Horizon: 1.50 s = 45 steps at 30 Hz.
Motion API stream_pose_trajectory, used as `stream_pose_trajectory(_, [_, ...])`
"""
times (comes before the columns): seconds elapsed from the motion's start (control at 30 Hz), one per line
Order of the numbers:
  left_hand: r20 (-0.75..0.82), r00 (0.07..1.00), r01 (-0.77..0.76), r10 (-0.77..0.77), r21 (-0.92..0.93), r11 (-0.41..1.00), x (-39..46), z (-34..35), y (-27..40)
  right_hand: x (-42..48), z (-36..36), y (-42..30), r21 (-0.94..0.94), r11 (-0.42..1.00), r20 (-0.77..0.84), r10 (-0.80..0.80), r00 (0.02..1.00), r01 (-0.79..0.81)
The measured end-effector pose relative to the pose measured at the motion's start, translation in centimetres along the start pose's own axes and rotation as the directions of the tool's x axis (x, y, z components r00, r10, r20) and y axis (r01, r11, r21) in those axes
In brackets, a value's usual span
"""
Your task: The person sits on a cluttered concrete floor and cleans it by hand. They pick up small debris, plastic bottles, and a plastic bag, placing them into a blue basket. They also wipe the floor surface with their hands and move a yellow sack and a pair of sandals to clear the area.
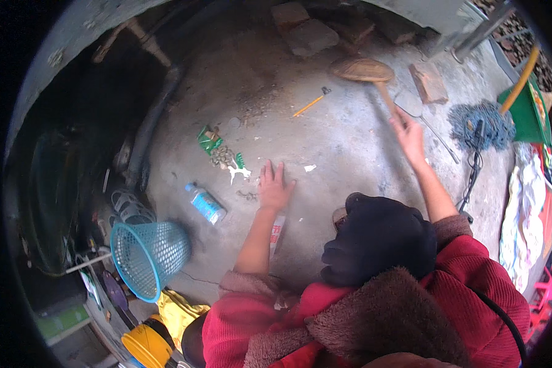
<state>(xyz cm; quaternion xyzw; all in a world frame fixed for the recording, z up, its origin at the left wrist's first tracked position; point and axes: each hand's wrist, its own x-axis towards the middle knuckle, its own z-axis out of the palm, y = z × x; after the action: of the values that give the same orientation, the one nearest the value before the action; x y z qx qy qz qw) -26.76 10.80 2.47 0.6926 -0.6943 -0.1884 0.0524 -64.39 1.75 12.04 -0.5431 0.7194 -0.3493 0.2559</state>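
Note:
My right hand [408,135] grips the handle of what looks like a round brown hand fan [362,70], held out above the concrete floor and slightly blurred. My left hand [276,187] is spread palm-down, low over the floor; I cannot tell whether it touches. Just ahead of its fingertips lie a torn green wrapper [209,139], a small heap of grey debris [221,157] and a white scrap [239,173]. Under my left forearm a white packet with red print [276,232] is partly hidden. A yellow stick [308,106] lies farther ahead.
Left: a plastic bottle [205,204], a tipped blue plastic basket [175,246] and a yellow bucket [147,347]. Right: a brick [428,83], a long-handled metal scoop [409,103], a mop head [476,124], a green dustpan [526,112] and plastic bags [524,216]. More bricks [310,37] lie ahead.

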Motion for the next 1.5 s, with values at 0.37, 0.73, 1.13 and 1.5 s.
stream_pose_trajectory(0.37, [-0.001,1.0,-0.025,0.025,0.04,0.999,0.0,0.5,-0.5,-3.7,-5.7,-1.2,0.108,0.994,-0.094,0.027,0.995,-0.017])
stream_pose_trajectory(0.73, [-0.032,0.999,-0.02,0.021,0.032,0.999,0.0,0.3,-0.2,-11.4,-0.9,-2.2,0.192,0.981,0.235,-0.047,0.971,0.001])
stream_pose_trajectory(1.13, [-0.033,0.999,-0.014,0.016,0.061,0.998,0.1,0.2,1.4,-13.9,-3.8,3.2,0.085,0.994,0.18,-0.079,0.98,0.065])
stream_pose_trajectory(1.5, [0.004,0.995,-0.095,0.095,0.006,0.995,-0.6,-1.3,0.0,5.8,-4.4,8.9,-0.484,0.831,-0.005,-0.314,0.949,0.273])
